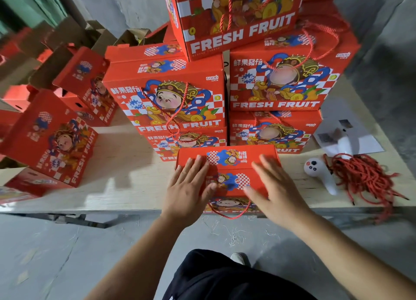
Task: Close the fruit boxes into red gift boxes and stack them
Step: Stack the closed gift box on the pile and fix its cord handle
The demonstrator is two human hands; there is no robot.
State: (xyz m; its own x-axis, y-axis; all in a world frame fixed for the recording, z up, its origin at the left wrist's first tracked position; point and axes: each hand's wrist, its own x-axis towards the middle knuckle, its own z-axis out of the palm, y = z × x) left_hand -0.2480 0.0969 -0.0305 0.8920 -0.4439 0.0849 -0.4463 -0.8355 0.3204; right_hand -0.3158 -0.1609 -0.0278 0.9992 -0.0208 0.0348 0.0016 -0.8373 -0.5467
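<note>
A red gift box (227, 164) with cartoon print stands at the front edge of the wooden platform (126, 182), its top flaps folded flat. My left hand (191, 187) lies palm down on the left part of its lid, fingers spread. My right hand (272, 187) is flat over the right part of the lid, slightly blurred. A red rope handle (229, 213) hangs from the box's front face. Behind it rises a stack of closed red "FRESH FRUIT" boxes (171, 97), several high.
More red boxes (51, 137) lean at the left, with open brown cartons (132, 37) behind them. A bundle of red cords (362, 178), a white handheld device (319, 171) and papers (346, 133) lie at the right. Grey concrete floor (67, 254) is below.
</note>
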